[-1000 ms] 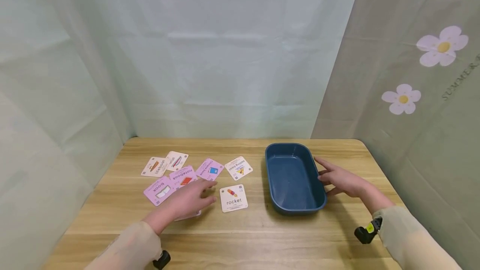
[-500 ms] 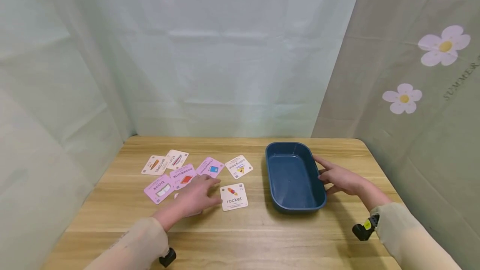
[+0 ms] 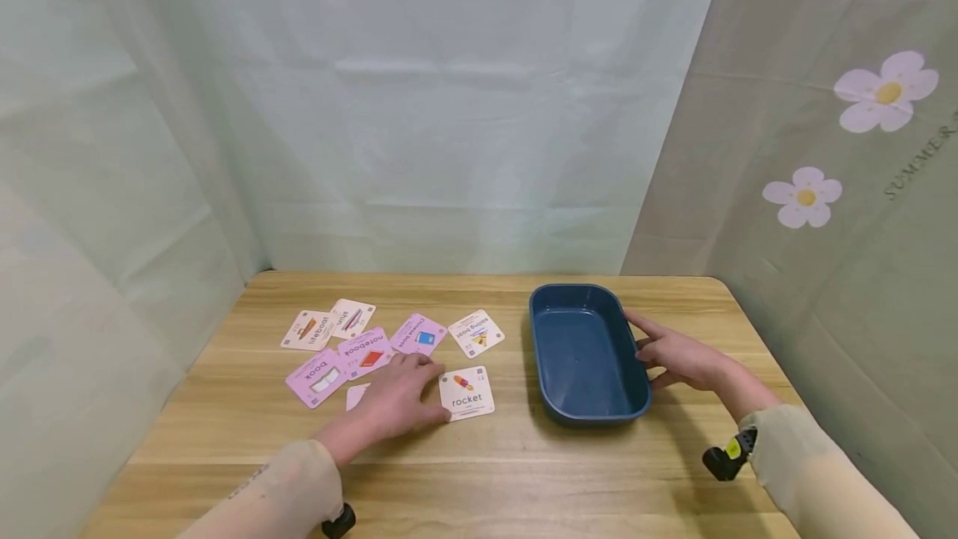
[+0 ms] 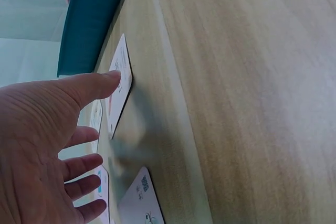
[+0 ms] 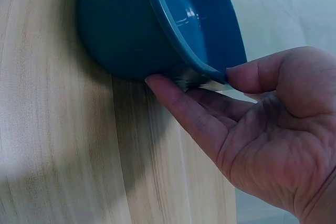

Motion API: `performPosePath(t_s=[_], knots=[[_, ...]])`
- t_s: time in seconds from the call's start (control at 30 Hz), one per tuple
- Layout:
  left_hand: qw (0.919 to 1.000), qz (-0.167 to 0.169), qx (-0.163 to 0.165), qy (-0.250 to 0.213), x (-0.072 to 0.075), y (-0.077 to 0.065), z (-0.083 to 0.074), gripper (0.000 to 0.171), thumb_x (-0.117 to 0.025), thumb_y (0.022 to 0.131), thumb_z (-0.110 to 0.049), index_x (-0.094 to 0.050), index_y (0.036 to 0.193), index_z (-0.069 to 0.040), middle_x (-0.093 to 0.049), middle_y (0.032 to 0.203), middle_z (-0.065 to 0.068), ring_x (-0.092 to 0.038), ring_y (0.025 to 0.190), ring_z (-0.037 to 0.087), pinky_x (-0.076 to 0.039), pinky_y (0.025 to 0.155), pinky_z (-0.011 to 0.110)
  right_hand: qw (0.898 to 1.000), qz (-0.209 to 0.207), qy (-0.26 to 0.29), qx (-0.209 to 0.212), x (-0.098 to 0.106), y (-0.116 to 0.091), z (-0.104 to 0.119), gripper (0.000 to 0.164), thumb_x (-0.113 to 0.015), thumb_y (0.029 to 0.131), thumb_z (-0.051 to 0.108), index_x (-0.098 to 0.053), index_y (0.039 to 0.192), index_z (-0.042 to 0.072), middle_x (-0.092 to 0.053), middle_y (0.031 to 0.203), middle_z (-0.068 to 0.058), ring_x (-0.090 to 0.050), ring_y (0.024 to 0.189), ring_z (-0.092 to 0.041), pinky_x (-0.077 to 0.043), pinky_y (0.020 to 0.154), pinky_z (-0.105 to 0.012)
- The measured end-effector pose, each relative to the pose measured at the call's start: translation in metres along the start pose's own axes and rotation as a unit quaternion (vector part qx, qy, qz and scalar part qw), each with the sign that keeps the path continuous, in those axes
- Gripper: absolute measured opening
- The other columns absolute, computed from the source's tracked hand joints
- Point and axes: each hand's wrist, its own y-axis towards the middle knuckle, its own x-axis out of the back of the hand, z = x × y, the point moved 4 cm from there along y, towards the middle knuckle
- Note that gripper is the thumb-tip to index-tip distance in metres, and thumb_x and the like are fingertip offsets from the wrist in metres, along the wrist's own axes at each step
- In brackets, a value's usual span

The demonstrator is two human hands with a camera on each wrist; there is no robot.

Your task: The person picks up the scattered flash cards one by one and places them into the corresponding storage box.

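Observation:
My left hand (image 3: 400, 398) hovers low with its fingers spread, at the left edge of the white rocket card (image 3: 467, 393). In the left wrist view its thumb overlaps the rocket card (image 4: 121, 82); whether it touches is hard to tell. Beneath the palm lies another card (image 3: 357, 395), mostly hidden. My right hand (image 3: 683, 358) touches the right side of the blue plastic bin (image 3: 584, 364). In the right wrist view the thumb meets the bin's rim (image 5: 210, 72), and fairly straight fingers rest along the outer wall.
Left and behind lie the book card (image 3: 318, 378), notebook card (image 3: 365, 353), Chinese book card (image 3: 419, 334), lifeboat card (image 3: 308, 330) and ship card (image 3: 352, 319). A sailing boat card (image 3: 476, 333) sits behind the rocket card. Pale curtains (image 3: 449, 148) enclose the wooden table (image 3: 486, 481).
My left hand has moved right, over the partly hidden card, until its thumb reached the rocket card's left edge. My right hand and the bin have stayed in place.

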Motion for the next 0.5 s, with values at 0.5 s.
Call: performPosePath(t_s=[0.5], knots=[[0.9994,-0.025,-0.018,0.016,-0.0086,0.0022,0.0026,0.077,-0.086,0.076,-0.052,-0.064,0.137,-0.01,-0.057,0.135,0.014,-0.049,0.123,0.034,-0.04,0.105,0.054,1.0,0.001,0.0,0.002,0.0001,0.0,-0.0014,0.079,-0.044,0.101,0.0,-0.001,0.166,0.018,-0.023,0.157,-0.041,-0.048,0.133,-0.052,-0.057,0.085,-0.054]])
